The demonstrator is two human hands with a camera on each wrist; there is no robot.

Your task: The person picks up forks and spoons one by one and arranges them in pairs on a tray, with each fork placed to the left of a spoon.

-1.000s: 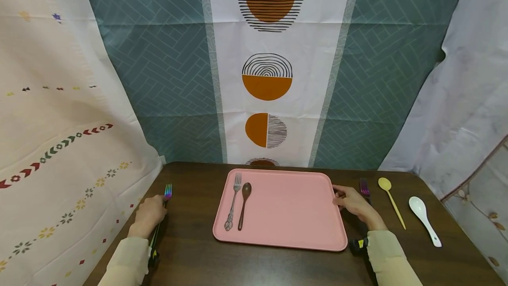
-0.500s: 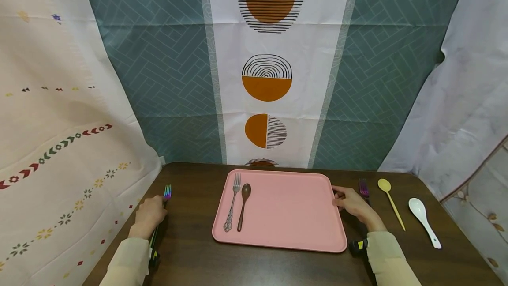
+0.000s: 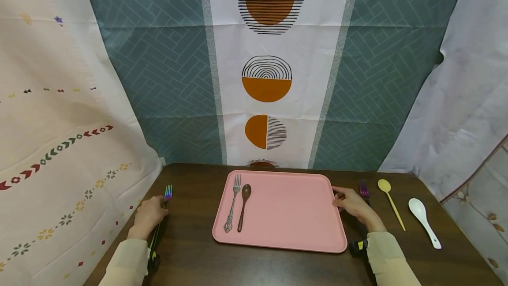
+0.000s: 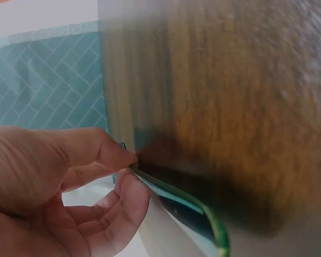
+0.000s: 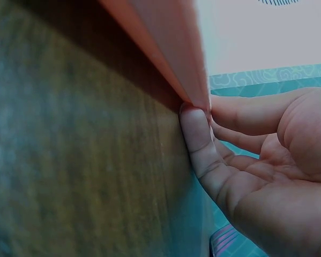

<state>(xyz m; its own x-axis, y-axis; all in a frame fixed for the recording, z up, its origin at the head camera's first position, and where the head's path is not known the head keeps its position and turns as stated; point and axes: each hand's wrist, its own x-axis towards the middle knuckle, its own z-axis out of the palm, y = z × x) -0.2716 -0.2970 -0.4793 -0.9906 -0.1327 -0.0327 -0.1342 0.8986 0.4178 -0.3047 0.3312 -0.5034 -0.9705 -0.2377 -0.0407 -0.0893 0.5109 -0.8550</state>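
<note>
On the left side, my left hand [image 3: 147,217] pinches a rainbow-coloured fork [image 3: 168,192] by its handle, tines pointing away from me. In the left wrist view, the thumb and a finger meet on the thin handle [image 4: 189,201] close above the wood. A pink rectangular tray [image 3: 291,211] lies in the middle of the table. Its right rim is between the thumb and fingers of my right hand [image 3: 355,206]; the right wrist view shows this grip on the tray edge [image 5: 168,48]. On the tray's left part, a silver fork [image 3: 234,198] and a dark brown spoon [image 3: 246,191] lie side by side.
Right of my right hand lie a purple fork [image 3: 364,186], partly hidden by that hand, a yellow spoon [image 3: 384,184] and a white spoon [image 3: 418,208]. The dark wooden table [image 3: 190,233] borders a patterned cloth [image 3: 71,180] at the left and a hanging curtain [image 3: 178,78] behind.
</note>
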